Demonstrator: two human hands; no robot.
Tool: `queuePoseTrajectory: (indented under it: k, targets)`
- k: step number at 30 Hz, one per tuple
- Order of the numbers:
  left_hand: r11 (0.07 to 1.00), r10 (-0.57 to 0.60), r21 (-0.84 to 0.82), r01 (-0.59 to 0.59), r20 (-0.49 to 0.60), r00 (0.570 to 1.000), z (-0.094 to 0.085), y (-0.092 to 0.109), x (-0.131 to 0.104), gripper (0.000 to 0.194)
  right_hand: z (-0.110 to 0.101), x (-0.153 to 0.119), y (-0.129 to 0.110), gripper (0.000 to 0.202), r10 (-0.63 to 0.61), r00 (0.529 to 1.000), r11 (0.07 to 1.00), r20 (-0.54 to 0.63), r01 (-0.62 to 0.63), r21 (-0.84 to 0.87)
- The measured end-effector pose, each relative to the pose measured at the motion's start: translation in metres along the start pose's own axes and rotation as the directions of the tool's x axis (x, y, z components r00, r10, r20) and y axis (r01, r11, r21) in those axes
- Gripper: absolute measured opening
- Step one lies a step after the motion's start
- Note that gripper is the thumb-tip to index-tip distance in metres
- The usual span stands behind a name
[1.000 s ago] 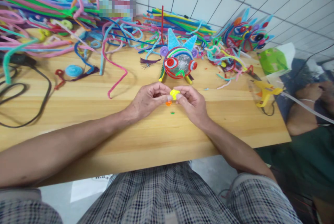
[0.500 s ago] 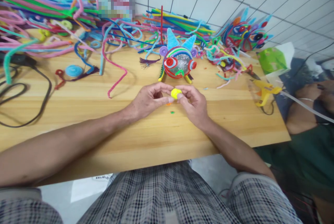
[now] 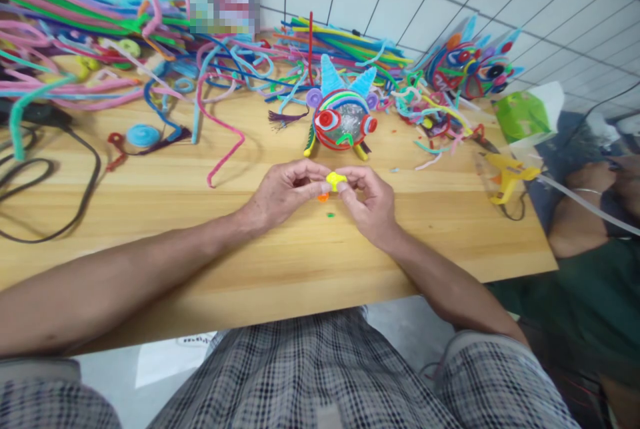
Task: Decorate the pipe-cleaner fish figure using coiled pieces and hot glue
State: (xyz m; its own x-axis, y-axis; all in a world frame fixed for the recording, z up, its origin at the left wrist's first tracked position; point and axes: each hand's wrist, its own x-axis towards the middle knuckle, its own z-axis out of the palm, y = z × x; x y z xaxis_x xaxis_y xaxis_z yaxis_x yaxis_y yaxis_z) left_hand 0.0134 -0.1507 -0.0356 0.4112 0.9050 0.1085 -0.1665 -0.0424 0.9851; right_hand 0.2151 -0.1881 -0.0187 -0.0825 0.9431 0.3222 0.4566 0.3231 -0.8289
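A small yellow coil, apparently of pipe cleaner (image 3: 335,180), is pinched between the fingertips of both hands above the table. My left hand (image 3: 293,190) grips its left side, and my right hand (image 3: 369,199) holds it from the right. Just below it shows a small orange piece (image 3: 323,196), partly covered by my left thumb. A tiny green scrap (image 3: 331,215) lies nearer to me. Beyond my hands stands a round figure (image 3: 345,119) with blue pointed horns, red-rimmed eyes and purple ears.
Bundles of pipe cleaners (image 3: 90,6) spread along the back left. A yellow glue gun (image 3: 510,174) lies at the right, near a green tissue pack (image 3: 523,116). Two similar figures (image 3: 467,69) stand back right. A black cable (image 3: 93,196) curls at the left. Another person's arm (image 3: 575,209) rests at the right edge.
The yellow coil has turned slightly between my fingertips and now looks flatter. More of the orange piece beneath shows. Both hands stay in nearly the same place.
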Motion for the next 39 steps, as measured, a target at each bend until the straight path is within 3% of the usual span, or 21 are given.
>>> queuePoseTrajectory:
  k: [5, 13, 17, 24, 33, 39]
  targets:
    - [1.000, -0.005, 0.019, 0.005, 0.003, 1.000, -0.003, 0.000, 0.001, 0.041, -0.001, 0.000, -0.002, 0.014, -0.058, 0.998, 0.997, 0.009, 0.058, -0.045]
    - [0.999, 0.002, 0.042, -0.003, 0.013, 1.000, -0.002, 0.003, 0.001, 0.042, 0.001, 0.000, 0.006, 0.025, 0.078, 0.995, 0.988, 0.057, -0.084, 0.132]
    - [0.991, 0.021, 0.131, -0.022, 0.013, 1.000, -0.002, 0.008, 0.001, 0.036, 0.000, 0.002, 0.004, 0.031, 0.138, 0.984, 0.969, 0.113, -0.158, 0.190]
    - [0.957, 0.060, 0.283, -0.065, 0.025, 0.998, -0.002, 0.009, -0.001, 0.023, -0.001, 0.006, 0.000, 0.025, 0.146, 0.987, 0.965, 0.065, -0.157, 0.208]
    - [0.988, 0.039, 0.150, -0.048, 0.058, 0.998, 0.002, 0.006, 0.000, 0.018, -0.001, 0.010, 0.002, 0.015, 0.210, 0.970, 0.937, 0.125, -0.236, 0.258]
    - [0.989, -0.042, 0.145, 0.029, 0.086, 0.995, 0.001, 0.011, 0.000, 0.025, 0.001, 0.008, 0.002, 0.014, 0.194, 0.978, 0.938, 0.073, -0.207, 0.279]
